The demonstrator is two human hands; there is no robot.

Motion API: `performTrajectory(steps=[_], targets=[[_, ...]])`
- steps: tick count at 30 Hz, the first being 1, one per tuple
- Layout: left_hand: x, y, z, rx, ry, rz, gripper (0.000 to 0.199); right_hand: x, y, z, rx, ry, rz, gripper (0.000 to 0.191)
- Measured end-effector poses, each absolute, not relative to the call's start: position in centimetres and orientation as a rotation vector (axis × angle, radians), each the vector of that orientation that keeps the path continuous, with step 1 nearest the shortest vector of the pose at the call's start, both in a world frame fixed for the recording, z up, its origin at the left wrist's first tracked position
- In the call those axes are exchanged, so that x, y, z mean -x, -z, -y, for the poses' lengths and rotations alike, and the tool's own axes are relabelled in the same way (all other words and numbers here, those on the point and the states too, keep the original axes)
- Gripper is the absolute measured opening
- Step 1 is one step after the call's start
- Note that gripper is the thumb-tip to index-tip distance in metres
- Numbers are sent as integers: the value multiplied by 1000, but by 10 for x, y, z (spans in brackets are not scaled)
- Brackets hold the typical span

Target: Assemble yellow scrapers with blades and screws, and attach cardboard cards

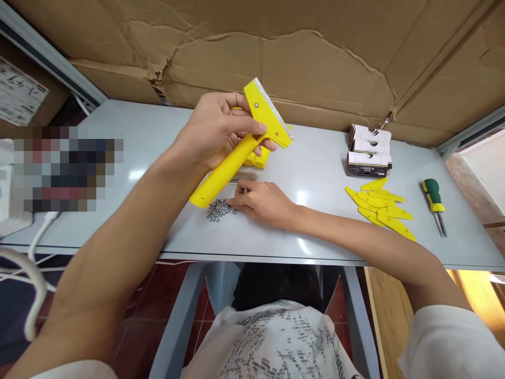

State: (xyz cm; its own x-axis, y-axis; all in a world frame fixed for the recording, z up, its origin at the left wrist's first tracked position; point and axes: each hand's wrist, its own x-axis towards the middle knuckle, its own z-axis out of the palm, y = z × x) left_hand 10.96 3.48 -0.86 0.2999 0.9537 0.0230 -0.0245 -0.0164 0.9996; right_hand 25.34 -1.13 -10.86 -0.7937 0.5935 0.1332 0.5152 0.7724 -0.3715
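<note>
My left hand (224, 126) holds a yellow scraper (226, 171) above the table, its handle slanting down to the left and its head with a metal edge at the upper right. Two screws show on the head. Below it, my right hand (264, 202) rests by a pile of small screws (219, 210), fingertips pinched at the pile's right edge; whatever they hold is too small to tell. More yellow handles (260, 158) lie behind my left hand, partly hidden. Thin metal strips (243, 177) show just beyond my right hand.
Several flat yellow plates (381, 202) lie on the right of the white table (315, 152). Behind them stand small white and black boxes (369, 158). A green and yellow screwdriver (433, 197) lies at the far right. Cardboard (276, 63) lines the back; white cables (39, 237) are at left.
</note>
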Motion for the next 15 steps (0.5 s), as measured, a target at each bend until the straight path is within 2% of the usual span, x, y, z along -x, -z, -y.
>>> performTrajectory(steps=[6, 10, 15], targets=[[-113, 12, -33, -1340, -948, -971, 61, -265, 101, 13, 928, -199, 2867, 30], [-116, 13, -31, -1337, -905, -985, 58, -277, 102, 22, 960, -67, 2852, 29], [-123, 18, -29, -1327, -875, -999, 52, -322, 88, 44, 725, -151, 2632, 29]])
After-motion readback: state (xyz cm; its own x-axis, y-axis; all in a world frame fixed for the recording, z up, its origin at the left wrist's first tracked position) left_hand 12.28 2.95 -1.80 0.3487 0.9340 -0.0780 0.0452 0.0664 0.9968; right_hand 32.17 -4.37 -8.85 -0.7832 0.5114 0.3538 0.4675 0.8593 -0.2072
